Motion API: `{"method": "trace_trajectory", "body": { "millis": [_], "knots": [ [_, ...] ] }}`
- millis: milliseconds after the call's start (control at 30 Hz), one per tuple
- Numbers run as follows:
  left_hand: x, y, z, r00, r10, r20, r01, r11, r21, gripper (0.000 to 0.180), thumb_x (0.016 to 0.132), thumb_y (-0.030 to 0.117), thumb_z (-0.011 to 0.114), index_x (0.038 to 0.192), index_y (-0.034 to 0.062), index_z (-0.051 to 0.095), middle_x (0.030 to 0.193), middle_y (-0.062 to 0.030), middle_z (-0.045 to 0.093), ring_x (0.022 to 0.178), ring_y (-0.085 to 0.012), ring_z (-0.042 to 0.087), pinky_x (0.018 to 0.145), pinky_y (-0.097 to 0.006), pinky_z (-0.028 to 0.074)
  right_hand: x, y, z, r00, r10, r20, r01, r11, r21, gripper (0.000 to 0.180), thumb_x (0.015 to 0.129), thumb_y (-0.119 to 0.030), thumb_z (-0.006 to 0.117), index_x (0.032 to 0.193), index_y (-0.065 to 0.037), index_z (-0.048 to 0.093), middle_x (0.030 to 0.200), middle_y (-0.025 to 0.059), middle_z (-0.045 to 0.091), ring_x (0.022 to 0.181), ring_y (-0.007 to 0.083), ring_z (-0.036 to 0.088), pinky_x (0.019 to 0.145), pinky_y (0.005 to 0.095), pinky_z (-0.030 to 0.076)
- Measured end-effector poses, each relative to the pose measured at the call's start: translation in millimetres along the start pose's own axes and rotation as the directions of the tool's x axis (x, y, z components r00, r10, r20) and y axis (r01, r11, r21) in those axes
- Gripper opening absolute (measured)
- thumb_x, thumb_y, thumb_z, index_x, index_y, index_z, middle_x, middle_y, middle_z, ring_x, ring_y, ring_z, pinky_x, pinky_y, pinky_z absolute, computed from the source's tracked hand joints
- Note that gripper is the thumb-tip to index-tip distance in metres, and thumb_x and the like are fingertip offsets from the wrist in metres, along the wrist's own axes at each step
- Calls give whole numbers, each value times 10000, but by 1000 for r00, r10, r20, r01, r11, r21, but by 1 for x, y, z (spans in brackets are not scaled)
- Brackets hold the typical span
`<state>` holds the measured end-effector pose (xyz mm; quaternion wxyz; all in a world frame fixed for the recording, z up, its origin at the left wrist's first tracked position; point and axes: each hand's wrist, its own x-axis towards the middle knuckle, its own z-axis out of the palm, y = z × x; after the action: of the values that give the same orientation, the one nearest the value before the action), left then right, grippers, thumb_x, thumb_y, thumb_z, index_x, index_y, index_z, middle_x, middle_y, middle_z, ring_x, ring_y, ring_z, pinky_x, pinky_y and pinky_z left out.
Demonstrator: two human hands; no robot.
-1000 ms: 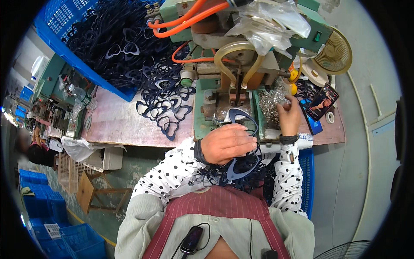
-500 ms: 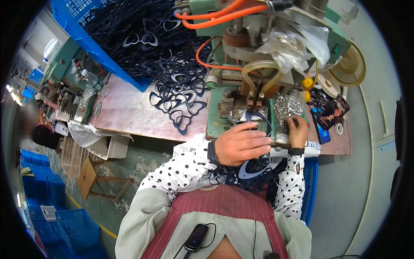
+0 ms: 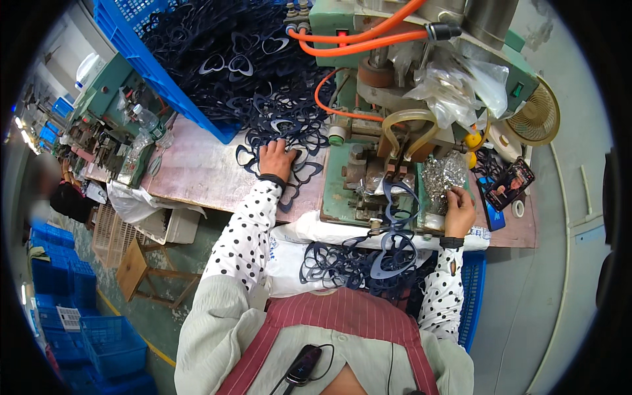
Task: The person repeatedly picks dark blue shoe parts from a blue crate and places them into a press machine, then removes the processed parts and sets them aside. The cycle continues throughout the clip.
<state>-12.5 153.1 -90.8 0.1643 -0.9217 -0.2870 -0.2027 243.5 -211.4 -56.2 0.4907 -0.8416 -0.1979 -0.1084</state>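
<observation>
My left hand (image 3: 276,160) reaches onto the table, fingers stretched out over loose dark blue heart-shaped glasses frames (image 3: 304,172) at the pile's near edge. My right hand (image 3: 460,212) is at the near right side of a green tray of small shiny metal parts (image 3: 442,176). Its thumb and fingertips are pinched together; anything between them is too small to make out. Between the hands, a green press machine (image 3: 341,191) has one dark glasses frame (image 3: 394,209) hanging at its tooling, touched by neither hand. More glasses frames (image 3: 393,264) lie heaped on white sacking in front of me.
A blue crate (image 3: 172,99) tipped toward me spills glasses frames onto the table. Orange air hoses (image 3: 368,47) cross above the press. Phones (image 3: 510,185), a tape roll (image 3: 518,209) and a fan (image 3: 534,112) are at right. A wooden stool (image 3: 155,273) stands at left.
My left hand has moved from in front of the press, leftward and away from me, onto the loose frames. My right hand stays pinched by the metal parts. The view has shifted slightly.
</observation>
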Motion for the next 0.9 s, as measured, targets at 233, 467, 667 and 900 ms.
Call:
{"method": "trace_trajectory", "body": {
  "millis": [233,467,667,900],
  "knots": [
    [5,-15,-57,859,167,-485,-236,968,-85,297,675,137,677,951,238,721,1060,28,600,985,-188,517,853,-371,372,1,8,1,994,-103,-27,103,995,7,100,824,-110,709,909,-59,708,819,87,696,701,189,628,667,303,491],
    [-13,12,-143,729,113,-675,-410,862,-298,292,645,157,715,931,217,708,1179,-77,586,1111,-290,533,942,-459,379,4,-24,2,993,-25,117,-18,936,353,124,827,-41,679,943,-12,711,846,23,693,711,95,569,657,227,452],
    [-20,48,-166,733,-254,-631,-445,522,-728,67,884,122,617,895,67,580,1078,-157,641,945,-259,623,874,-415,477,-15,-121,-11,942,-140,305,-33,864,502,154,795,-19,671,944,-25,709,780,-48,641,607,5,399,535,177,327],
    [10,13,-100,792,-583,183,50,-236,-970,271,1024,222,477,876,6,549,962,-107,670,883,-156,630,846,-293,471,-23,-148,-5,901,-117,419,-69,912,404,335,717,-65,744,1020,-7,613,835,57,698,569,42,433,532,215,372]
  ]
}}
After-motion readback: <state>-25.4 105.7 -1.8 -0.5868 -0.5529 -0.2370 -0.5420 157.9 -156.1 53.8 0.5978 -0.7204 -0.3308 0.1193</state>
